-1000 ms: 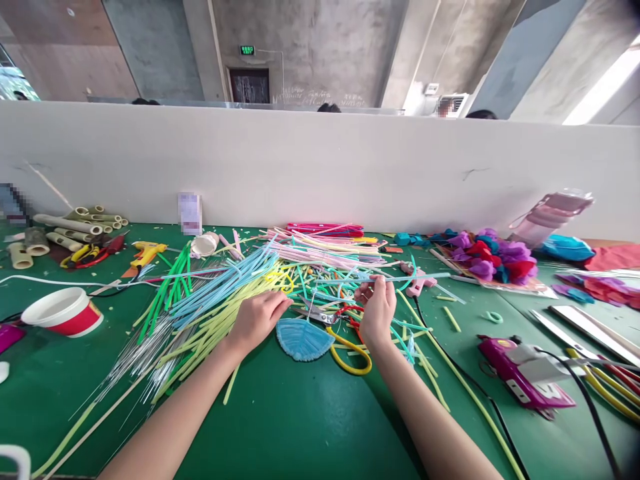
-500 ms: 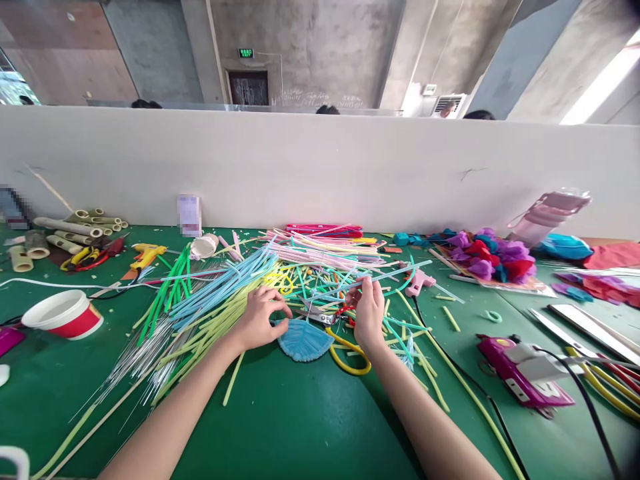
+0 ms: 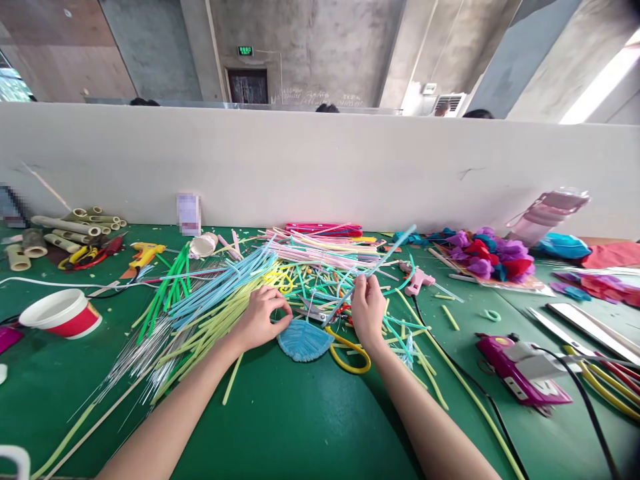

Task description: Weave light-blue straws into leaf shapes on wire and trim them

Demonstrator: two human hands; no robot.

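The thin pale-blue stick (image 3: 389, 255) has tilted steeper, pinched in the right hand (image 3: 369, 310); the left hand (image 3: 264, 317), half-curled, grip unclear, meets the blue ribbed leaf shape (image 3: 305, 342), seemingly formed, on the green bench (image 3: 280, 427).

Probably "EXIT" on the green sign (image 3: 245, 51), with illegible white scrawl (image 3: 320, 99) on the concrete wall (image 3: 310, 47).

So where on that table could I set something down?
Bare green tabletop shows between the forearms, nearside of the blue leaf. Another bare patch lies between the paper cup and silvery wires. Beyond the leaf, it's crowded with coloured strips.
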